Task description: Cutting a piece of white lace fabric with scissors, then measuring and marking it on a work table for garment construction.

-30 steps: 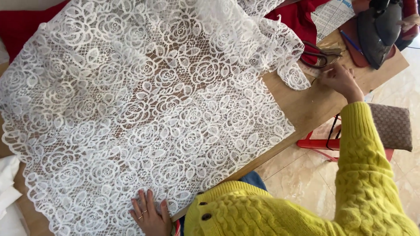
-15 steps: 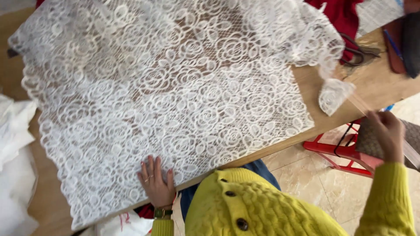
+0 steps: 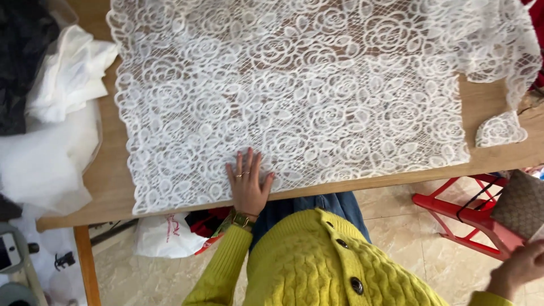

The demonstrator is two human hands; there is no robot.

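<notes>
A large sheet of white rose-patterned lace (image 3: 317, 96) is spread over a wooden table (image 3: 107, 187). My left hand (image 3: 248, 184) lies flat on the lace's near edge, fingers apart, with rings and a gold wristband. My right hand (image 3: 518, 269) is low at the bottom right, off the table, fingers curled, beside a brown patterned bag (image 3: 521, 204); whether it holds anything is hidden. A small cut piece of lace (image 3: 500, 129) lies alone on the wood by the right end. I wear a yellow knitted cardigan (image 3: 317, 266).
White cloth (image 3: 62, 113) and black fabric (image 3: 17, 68) are piled at the table's left end. A red stool (image 3: 453, 209) stands on the tiled floor at the right, carrying the bag. A white plastic bag (image 3: 164, 235) sits under the table.
My right hand left the table's far right corner and dropped down beside the bag. My left hand slid up onto the lace. A small lace piece now lies separate on the wood.
</notes>
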